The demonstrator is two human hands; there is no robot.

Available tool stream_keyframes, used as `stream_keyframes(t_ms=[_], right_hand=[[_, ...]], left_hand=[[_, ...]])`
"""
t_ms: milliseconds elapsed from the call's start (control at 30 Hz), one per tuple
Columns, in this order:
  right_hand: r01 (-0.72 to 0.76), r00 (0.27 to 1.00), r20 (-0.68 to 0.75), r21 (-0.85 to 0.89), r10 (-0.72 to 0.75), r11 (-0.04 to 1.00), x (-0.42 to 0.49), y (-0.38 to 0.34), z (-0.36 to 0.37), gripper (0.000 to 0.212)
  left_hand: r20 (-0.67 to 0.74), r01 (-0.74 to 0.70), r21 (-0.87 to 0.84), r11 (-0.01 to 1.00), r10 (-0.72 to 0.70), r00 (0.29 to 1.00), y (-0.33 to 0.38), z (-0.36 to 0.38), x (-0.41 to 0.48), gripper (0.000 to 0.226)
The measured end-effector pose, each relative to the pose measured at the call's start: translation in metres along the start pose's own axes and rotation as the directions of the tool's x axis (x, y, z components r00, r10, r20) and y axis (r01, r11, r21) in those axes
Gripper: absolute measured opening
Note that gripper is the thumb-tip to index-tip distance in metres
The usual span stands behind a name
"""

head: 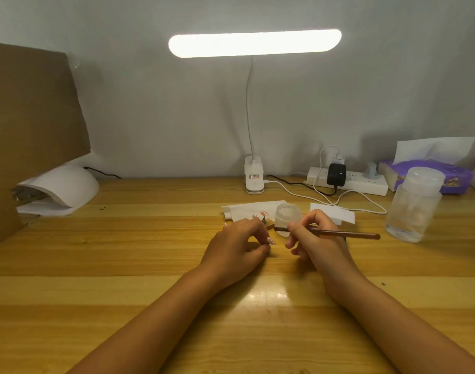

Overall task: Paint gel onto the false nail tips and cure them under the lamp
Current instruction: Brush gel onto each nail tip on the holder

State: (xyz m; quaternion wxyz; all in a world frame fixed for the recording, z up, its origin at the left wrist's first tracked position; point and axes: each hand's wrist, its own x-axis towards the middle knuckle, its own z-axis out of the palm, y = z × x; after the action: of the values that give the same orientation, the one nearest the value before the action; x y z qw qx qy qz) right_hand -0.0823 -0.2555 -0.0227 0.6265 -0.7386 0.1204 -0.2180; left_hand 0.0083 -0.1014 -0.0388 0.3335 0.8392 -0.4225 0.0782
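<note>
My right hand (310,236) grips a brown nail brush (347,234) that lies level, its tip pointing left in front of a small frosted gel jar (288,218). My left hand (240,240) pinches a pink false nail tip (270,241) on its stand, low over the wooden table (122,265). Other pink nail tips (263,213) stand on a holder just behind my left hand, partly hidden by my fingers. The white curing lamp (66,186) sits at the far left of the table, its opening facing left.
A lit desk lamp (253,182) is clipped at the table's back edge. A power strip (347,180) with cables lies back right, beside a purple tissue pack (430,174) and a clear plastic bottle (414,206). White paper sheets (247,207) lie behind the jar. Brown cardboard (28,117) stands at left.
</note>
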Motion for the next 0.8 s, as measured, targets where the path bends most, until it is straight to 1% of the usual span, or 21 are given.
stream_keyframes(t_ms=[100,200,367,500,667,800], right_hand=[[-0.003,1.000,0.001,-0.043,0.004,0.999,0.0004,0.0017,0.0004,0.021],[-0.007,1.000,0.026,-0.081,0.009,0.997,0.0009,0.0020,0.0012,0.019],[-0.001,0.999,0.050,-0.082,0.005,0.997,0.0008,0.0010,0.0026,0.022],[0.015,0.998,0.060,-0.084,-0.010,0.996,-0.0023,-0.0006,0.0028,0.024],[0.013,0.997,0.071,-0.141,-0.003,0.990,-0.0030,-0.0008,0.0041,0.019],[0.011,0.998,0.062,-0.165,-0.001,0.986,-0.0022,-0.0003,0.0033,0.014]], left_hand=[[-0.001,-0.001,-0.003,1.000,0.001,1.000,-0.0013,0.0005,-0.0001,0.013],[0.003,-0.003,0.004,1.000,0.003,1.000,-0.0014,0.0009,0.0002,0.015],[0.008,-0.006,0.007,1.000,0.006,1.000,-0.0023,0.0013,0.0005,0.011],[0.006,-0.011,0.007,1.000,0.011,1.000,-0.0017,0.0013,0.0001,0.015],[0.005,-0.008,0.026,1.000,0.008,1.000,-0.0013,0.0004,0.0005,0.022],[0.011,-0.005,0.032,0.999,0.005,1.000,-0.0010,0.0004,0.0004,0.023]])
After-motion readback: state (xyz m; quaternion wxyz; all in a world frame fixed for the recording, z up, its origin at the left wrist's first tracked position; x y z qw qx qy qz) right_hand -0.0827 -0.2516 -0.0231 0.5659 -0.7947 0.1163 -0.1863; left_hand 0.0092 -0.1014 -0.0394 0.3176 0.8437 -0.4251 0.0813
